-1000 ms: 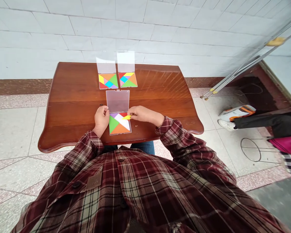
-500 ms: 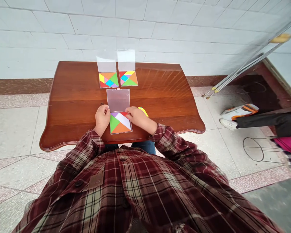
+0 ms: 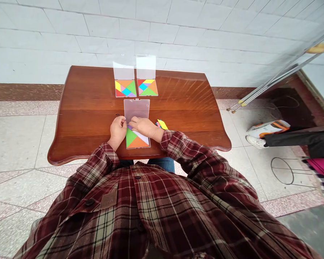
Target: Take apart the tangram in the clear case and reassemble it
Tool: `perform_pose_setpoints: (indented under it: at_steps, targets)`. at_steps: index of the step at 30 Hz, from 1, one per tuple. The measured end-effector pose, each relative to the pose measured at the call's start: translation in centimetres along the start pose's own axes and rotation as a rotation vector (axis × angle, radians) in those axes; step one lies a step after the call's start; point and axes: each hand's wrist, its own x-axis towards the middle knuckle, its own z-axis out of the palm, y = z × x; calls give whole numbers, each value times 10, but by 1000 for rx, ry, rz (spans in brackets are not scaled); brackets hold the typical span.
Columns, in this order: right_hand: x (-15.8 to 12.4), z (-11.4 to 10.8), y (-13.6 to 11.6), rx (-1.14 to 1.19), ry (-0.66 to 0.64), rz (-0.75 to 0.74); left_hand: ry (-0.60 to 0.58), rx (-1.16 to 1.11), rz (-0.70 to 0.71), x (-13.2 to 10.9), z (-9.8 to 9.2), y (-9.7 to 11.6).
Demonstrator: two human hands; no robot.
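A polished reddish-brown wooden worktop (image 3: pixel 178 115) stands before a white tiled wall (image 3: pixel 70 36), and a person in a maroon plaid flannel shirt (image 3: pixel 140 205) sits at its near edge. Two open plastic cases (image 3: pixel 136 87) lie side by side near the far edge, each with its frosted lid (image 3: pixel 145 67) raised and a full square of coloured tangram pieces inside. A third open case (image 3: pixel 136 126) sits in the middle of the near edge, its translucent lid (image 3: pixel 136 109) lying flat towards the far edge.

This near case no longer holds a full square: a small pile of loose pieces (image 3: pixel 161 124) lies just beside its right side, with a yellow piece on top (the pink and purple ones beneath are only partly visible). A green triangle (image 3: pixel 130 138) and an orange triangle (image 3: pixel 136 143) remain in the tray, along with a pale piece (image 3: pixel 142 137).

The left hand (image 3: pixel 118 131) is curled at the case's left side, by the hinge. The right hand (image 3: pixel 143 126) reaches across the tray, its fingers (image 3: pixel 131 122) pinched towards the left hand. Whether either hand is gripping a piece cannot be told.
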Motion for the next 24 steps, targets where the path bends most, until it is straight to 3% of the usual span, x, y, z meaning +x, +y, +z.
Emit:
perform_pose_setpoints:
  at_steps: [5, 10, 14, 18, 22, 24]
  targets:
    - [-4, 4, 6, -79, -8, -137, 6, 8, 8, 1, 1, -4]
    - [2, 5, 3, -18, 28, -69, 0, 9, 7, 1, 1, -4]
    - [-1, -6, -2, 116, 102, 115, 9, -10, 4, 1, 0, -4]
    - [-36, -16, 12, 394, 269, 432, 28, -38, -12, 1, 1, -7]
    - [-79, -6, 40, 626, 314, 772, 46, -50, -32, 2, 1, -8]
    - [-92, 4, 51, 658, 287, 864, 56, -52, -36, 3, 1, -7]
